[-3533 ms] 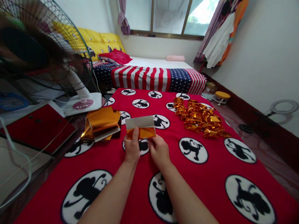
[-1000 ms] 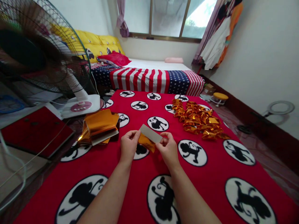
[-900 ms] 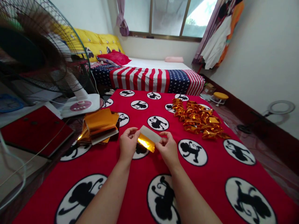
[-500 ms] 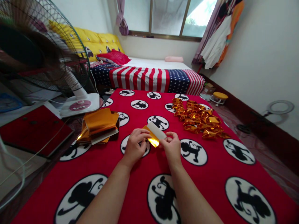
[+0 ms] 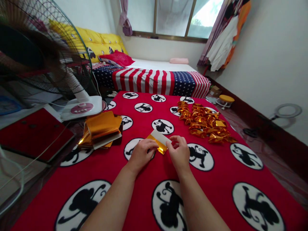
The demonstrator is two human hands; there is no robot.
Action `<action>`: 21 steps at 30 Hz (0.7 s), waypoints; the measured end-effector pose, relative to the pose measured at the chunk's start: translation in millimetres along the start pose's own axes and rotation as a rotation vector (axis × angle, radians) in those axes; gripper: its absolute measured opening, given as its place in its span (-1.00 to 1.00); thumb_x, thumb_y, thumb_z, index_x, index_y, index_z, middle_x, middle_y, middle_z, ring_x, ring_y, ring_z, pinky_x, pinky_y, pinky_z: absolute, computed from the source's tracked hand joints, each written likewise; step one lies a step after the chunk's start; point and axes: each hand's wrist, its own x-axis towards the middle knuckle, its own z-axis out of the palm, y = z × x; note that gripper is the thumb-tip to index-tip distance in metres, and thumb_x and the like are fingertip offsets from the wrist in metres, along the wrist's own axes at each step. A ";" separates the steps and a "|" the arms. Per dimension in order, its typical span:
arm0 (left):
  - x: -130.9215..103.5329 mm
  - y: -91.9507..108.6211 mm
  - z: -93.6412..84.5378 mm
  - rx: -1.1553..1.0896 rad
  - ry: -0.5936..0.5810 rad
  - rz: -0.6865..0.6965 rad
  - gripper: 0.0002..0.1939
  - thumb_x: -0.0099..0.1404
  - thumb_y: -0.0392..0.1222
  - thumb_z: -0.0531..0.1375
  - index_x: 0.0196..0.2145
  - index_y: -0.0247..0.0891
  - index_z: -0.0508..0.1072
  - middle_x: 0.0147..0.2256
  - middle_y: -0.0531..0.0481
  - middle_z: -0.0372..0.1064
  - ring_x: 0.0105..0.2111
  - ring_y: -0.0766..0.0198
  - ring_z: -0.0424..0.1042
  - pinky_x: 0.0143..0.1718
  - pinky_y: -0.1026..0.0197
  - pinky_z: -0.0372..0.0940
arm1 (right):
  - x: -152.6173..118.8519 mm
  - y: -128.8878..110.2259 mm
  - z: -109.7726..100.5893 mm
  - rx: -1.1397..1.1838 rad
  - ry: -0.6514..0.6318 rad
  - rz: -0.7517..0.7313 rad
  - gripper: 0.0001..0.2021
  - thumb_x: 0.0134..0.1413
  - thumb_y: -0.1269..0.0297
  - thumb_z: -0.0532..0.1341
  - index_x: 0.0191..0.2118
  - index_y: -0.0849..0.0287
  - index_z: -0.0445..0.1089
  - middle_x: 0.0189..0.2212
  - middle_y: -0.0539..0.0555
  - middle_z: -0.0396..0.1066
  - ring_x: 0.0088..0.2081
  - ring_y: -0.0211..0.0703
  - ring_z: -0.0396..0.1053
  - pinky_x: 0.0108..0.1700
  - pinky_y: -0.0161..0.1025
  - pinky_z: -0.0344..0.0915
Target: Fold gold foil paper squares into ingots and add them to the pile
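- Gold-and-white paper point(image 5: 159, 137): right of the gold stack point(image 5: 103, 123), nearer the person.
- Left hand point(image 5: 142, 152): loosely curled, fingertips at the paper's gold band; cannot tell if gripping.
- Right hand point(image 5: 179, 152): half-curled, thumb at the paper's right edge; pinch unclear.
- Paper probably light, slick, easily creased; edges seem the best hold.

Bare red cloth point(image 5: 207, 192) lower right, open to pass. Second lane, upper centre, between gold paper stack point(image 5: 104, 126) and folded gold pieces point(image 5: 202, 121). Fan point(image 5: 84, 107) blocks upper left. Centre occupied: left hand point(image 5: 143, 152), right hand point(image 5: 180, 152), sheet point(image 5: 161, 137).
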 end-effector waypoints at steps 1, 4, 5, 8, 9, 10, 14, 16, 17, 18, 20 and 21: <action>-0.2 -0.2 -0.2 -0.005 0.006 0.003 -0.81 0.22 -0.41 0.20 -0.31 -0.19 0.57 -0.24 -0.07 0.55 -0.23 0.20 0.50 -0.12 0.13 0.35 | 0.5 1.2 -1.8 0.002 0.005 -0.049 -0.88 -0.01 0.27 0.20 -0.32 0.15 0.42 -0.34 0.04 0.35 -0.46 -0.20 0.30 -0.32 -0.22 0.27; -0.5 1.1 -1.4 -0.018 0.002 0.004 -0.80 0.21 -0.43 0.19 -0.32 -0.19 0.56 -0.24 -0.06 0.55 -0.22 0.21 0.50 -0.12 0.15 0.35 | 2.0 4.9 -5.2 0.085 -0.101 -0.165 -0.81 -0.06 0.48 0.11 -0.36 0.14 0.44 -0.35 0.04 0.34 -0.37 -0.17 0.32 -0.26 -0.23 0.27; -0.5 1.9 -1.9 -0.017 -0.004 -0.001 -0.80 0.21 -0.43 0.19 -0.31 -0.19 0.56 -0.24 -0.05 0.54 -0.21 0.21 0.50 -0.11 0.15 0.35 | 2.7 6.3 -5.8 0.105 -0.160 -0.193 -0.76 -0.09 0.53 0.08 -0.38 0.14 0.45 -0.35 0.03 0.35 -0.34 -0.16 0.33 -0.25 -0.24 0.26; -0.2 4.4 -2.9 0.001 -0.022 -0.017 -0.79 0.21 -0.43 0.19 -0.29 -0.20 0.55 -0.24 -0.05 0.53 -0.20 0.20 0.48 -0.09 0.12 0.33 | 5.9 11.4 -7.5 0.111 -0.268 -0.229 -0.69 -0.15 0.60 0.04 -0.40 0.13 0.47 -0.34 0.04 0.36 -0.29 -0.15 0.34 -0.24 -0.25 0.26; -0.1 5.1 -3.1 0.008 -0.023 -0.019 -0.79 0.21 -0.43 0.18 -0.28 -0.20 0.55 -0.24 -0.05 0.52 -0.19 0.19 0.47 -0.08 0.12 0.33 | 7.4 13.4 -8.2 0.101 -0.273 -0.228 -0.67 -0.15 0.60 0.04 -0.39 0.14 0.48 -0.33 0.04 0.36 -0.27 -0.15 0.34 -0.24 -0.25 0.26; 0.0 5.7 -3.2 0.013 -0.022 -0.020 -0.80 0.21 -0.42 0.18 -0.28 -0.20 0.55 -0.24 -0.05 0.51 -0.19 0.19 0.46 -0.08 0.11 0.33 | 8.8 15.4 -8.9 0.089 -0.271 -0.222 -0.67 -0.16 0.61 0.04 -0.38 0.14 0.49 -0.32 0.05 0.37 -0.26 -0.14 0.35 -0.24 -0.25 0.26; 0.1 7.3 -3.1 0.022 -0.018 -0.013 -0.82 0.22 -0.40 0.19 -0.31 -0.20 0.55 -0.25 -0.06 0.50 -0.20 0.19 0.44 -0.08 0.11 0.32 | 13.3 21.4 -11.2 0.055 -0.292 -0.177 -0.70 -0.11 0.57 0.07 -0.36 0.14 0.51 -0.33 0.04 0.39 -0.31 -0.16 0.35 -0.28 -0.26 0.25; 0.0 7.6 -3.2 0.022 -0.020 -0.017 -0.83 0.22 -0.40 0.20 -0.31 -0.20 0.55 -0.25 -0.06 0.49 -0.19 0.19 0.44 -0.08 0.10 0.31 | 13.8 22.2 -11.2 0.065 -0.292 -0.141 -0.75 -0.04 0.51 0.09 -0.34 0.15 0.50 -0.34 0.04 0.41 -0.34 -0.17 0.36 -0.28 -0.25 0.26; 0.0 7.6 -3.2 0.020 -0.022 -0.020 -0.83 0.22 -0.40 0.20 -0.31 -0.20 0.55 -0.25 -0.06 0.49 -0.19 0.19 0.44 -0.07 0.10 0.31 | 13.7 22.0 -10.9 0.078 -0.289 -0.119 -0.79 0.01 0.46 0.11 -0.32 0.15 0.49 -0.35 0.04 0.42 -0.34 -0.16 0.37 -0.26 -0.24 0.27; 0.0 7.5 -3.2 0.018 -0.024 -0.024 -0.83 0.22 -0.40 0.20 -0.32 -0.20 0.55 -0.24 -0.05 0.49 -0.19 0.19 0.44 -0.07 0.10 0.31 | 13.5 21.6 -10.4 0.091 -0.284 -0.096 -0.82 0.05 0.40 0.13 -0.29 0.16 0.49 -0.35 0.05 0.43 -0.34 -0.16 0.37 -0.25 -0.23 0.28; 0.0 6.8 -3.1 0.015 -0.025 -0.031 -0.83 0.22 -0.40 0.20 -0.32 -0.20 0.55 -0.24 -0.05 0.49 -0.19 0.19 0.44 -0.06 0.10 0.30 | 13.1 20.7 -9.0 0.109 -0.258 -0.063 -0.83 0.10 0.26 0.16 -0.25 0.18 0.47 -0.33 0.07 0.43 -0.35 -0.15 0.38 -0.26 -0.22 0.30; -0.1 6.3 -3.0 0.014 -0.025 -0.033 -0.83 0.22 -0.40 0.20 -0.32 -0.20 0.55 -0.24 -0.05 0.49 -0.19 0.19 0.43 -0.06 0.10 0.30 | 13.0 20.4 -8.3 0.107 -0.238 -0.053 -0.80 0.10 0.21 0.18 -0.23 0.20 0.46 -0.30 0.09 0.43 -0.36 -0.15 0.38 -0.27 -0.21 0.31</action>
